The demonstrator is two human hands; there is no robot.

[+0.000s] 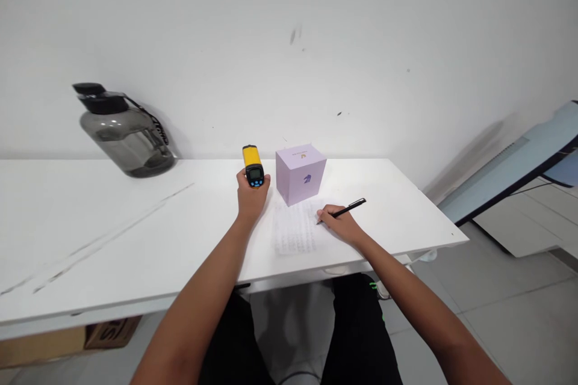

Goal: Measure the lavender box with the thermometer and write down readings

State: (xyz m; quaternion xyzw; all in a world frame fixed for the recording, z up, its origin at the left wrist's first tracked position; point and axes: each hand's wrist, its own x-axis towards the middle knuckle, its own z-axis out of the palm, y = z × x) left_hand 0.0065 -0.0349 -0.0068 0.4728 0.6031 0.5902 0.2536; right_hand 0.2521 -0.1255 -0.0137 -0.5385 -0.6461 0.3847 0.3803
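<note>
My left hand (pixel 251 197) is closed around a yellow and black infrared thermometer (pixel 253 162); its small grey screen and blue buttons face me. Between the fingers of my right hand (pixel 339 224) is a black pen (pixel 350 207), tilted, with its tip at the right side of a sheet of paper (pixel 294 234). Faint rows of writing cover the sheet, too blurred to read. A lilac box (pixel 300 174) stands just behind the paper, to the right of the thermometer and apart from it.
A large grey see-through water bottle (pixel 129 138) with a black lid stands at the back left of the white table (pixel 135 240), against the wall. A pale blue panel with a black edge (pixel 519 162) leans beyond the table's right end. Cardboard boxes (pixel 67 343) lie below on the left.
</note>
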